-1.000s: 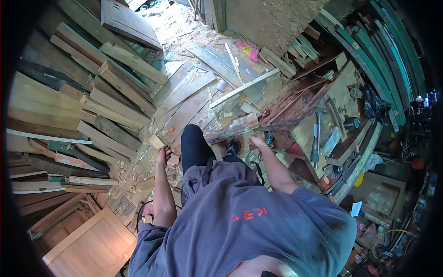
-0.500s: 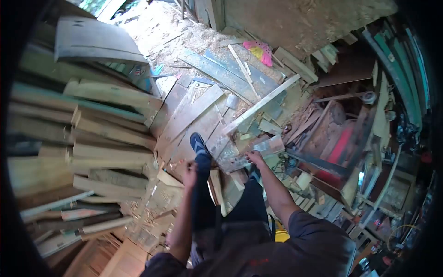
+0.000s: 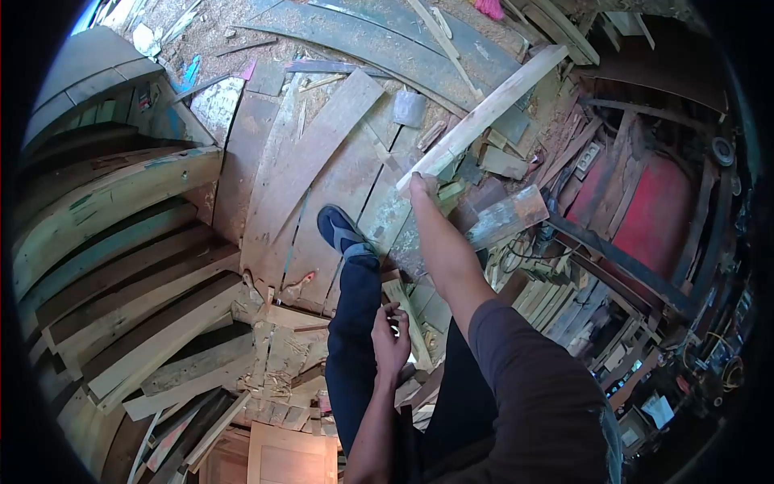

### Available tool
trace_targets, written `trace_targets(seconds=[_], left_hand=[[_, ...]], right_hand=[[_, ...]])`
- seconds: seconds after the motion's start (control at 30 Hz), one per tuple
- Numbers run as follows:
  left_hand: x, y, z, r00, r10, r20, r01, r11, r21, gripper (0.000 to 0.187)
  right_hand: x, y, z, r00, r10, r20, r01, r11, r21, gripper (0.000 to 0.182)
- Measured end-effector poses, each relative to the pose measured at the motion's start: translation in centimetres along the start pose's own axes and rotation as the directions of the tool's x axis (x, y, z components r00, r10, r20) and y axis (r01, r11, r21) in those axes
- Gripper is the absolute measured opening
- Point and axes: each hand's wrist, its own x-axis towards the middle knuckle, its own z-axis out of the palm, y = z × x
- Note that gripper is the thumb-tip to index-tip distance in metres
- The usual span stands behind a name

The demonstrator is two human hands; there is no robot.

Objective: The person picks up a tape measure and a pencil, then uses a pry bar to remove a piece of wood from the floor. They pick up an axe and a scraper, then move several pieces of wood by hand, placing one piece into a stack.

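Observation:
My right hand [image 3: 424, 187] is closed around the near end of a long pale wooden plank [image 3: 492, 109], which slants away to the upper right. Most of the fingers are hidden behind the wood and the hand. My left hand [image 3: 391, 335] hovers in front of my left leg, loosely curled with gaps between the fingers, and nothing shows in it. Below the plank's near end, a whitish, paint-worn block [image 3: 508, 216] rests among offcuts. A broad brown board [image 3: 322, 153] lies on the floor left of the plank.
Stacked timber [image 3: 153, 323] fills the left side, its ends jutting towards my legs. My left shoe [image 3: 343, 230] stands on floorboards. A paintbrush [image 3: 298, 286] lies beside it. At right are a dark frame [image 3: 621, 262] and a red panel [image 3: 653, 218], with scraps around them.
My right hand has reached forward and taken hold of the plank's near end. My left hand has shifted right, across my left leg. The view has moved closer to the floor.

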Motion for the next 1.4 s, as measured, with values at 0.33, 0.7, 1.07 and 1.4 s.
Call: trace_targets(seconds=[0.33, 0.7, 1.07, 1.4], left_hand=[[-3.5, -0.3, 3.0, 0.982, 0.135, -0.130, -0.143, 0.988, -0.060, 0.021], [-17.5, 23.3, 0.5, 0.767, 0.484, -0.421, -0.586, 0.796, -0.154, 0.028], [-26.8, 25.7, 0.0, 0.746, 0.416, -0.520, -0.552, 0.823, -0.134, 0.046], [-32.2, 22.7, -5.1, 0.998, 0.016, 0.064, 0.039, 0.643, -0.765, 0.087]], right_hand=[[-13.9, -0.9, -17.6, 0.887, -0.350, 0.302, -0.012, 0.634, 0.773, 0.059], [-30.9, -6.4, -51.8, 0.576, -0.468, 0.670, -0.236, 0.690, 0.684, 0.041], [-38.9, -5.9, -55.9, 0.097, -0.120, 0.988, -0.153, 0.979, 0.134, 0.039], [-54.4, -10.1, -46.3, 0.244, 0.077, 0.967, 0.071, 0.993, -0.097, 0.036]])
